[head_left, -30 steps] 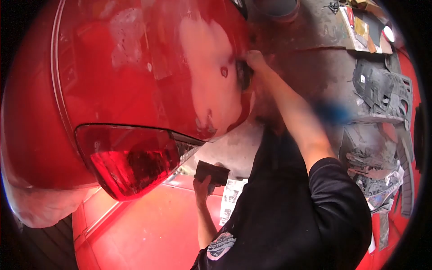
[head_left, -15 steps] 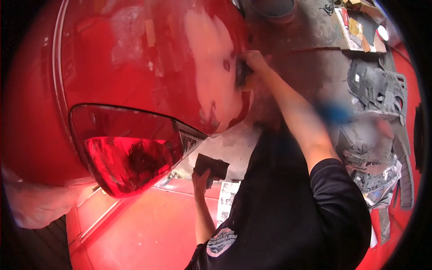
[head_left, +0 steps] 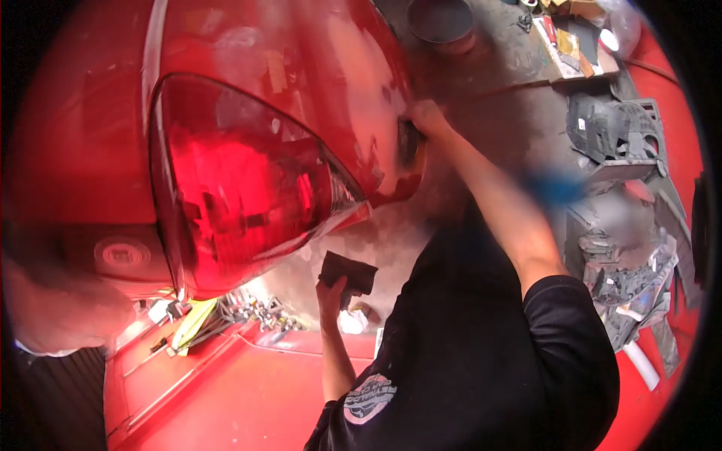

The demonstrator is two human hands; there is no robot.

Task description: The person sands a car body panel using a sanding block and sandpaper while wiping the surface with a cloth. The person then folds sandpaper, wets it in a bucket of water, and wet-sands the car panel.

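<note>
My left hand (head_left: 331, 298) is closed on a folded dark sheet of sandpaper (head_left: 350, 272), held below the tail light. My right arm reaches to the edge of the red car body (head_left: 301, 68). There my right hand (head_left: 429, 119) is closed at a small dark piece (head_left: 408, 143); blur and the angle hide what it is. Beside that hand, a pale sanded patch (head_left: 371, 98) runs down the red paint. The red tail light (head_left: 241, 188) sits between the car's rear and my left hand.
A dark bucket (head_left: 440, 21) stands on the grey floor. At the upper right, a box (head_left: 575, 49) carries papers and small supplies. Black plastic car parts (head_left: 613, 128) lie along the right side. Yellow material (head_left: 193, 325) and cluttered small items (head_left: 263, 310) lie beyond the car's lower edge.
The view has shifted, so the tail light appears higher and further right, and more floor clutter shows. My right hand appears slightly lower along the car edge. My left hand still holds the sandpaper.
</note>
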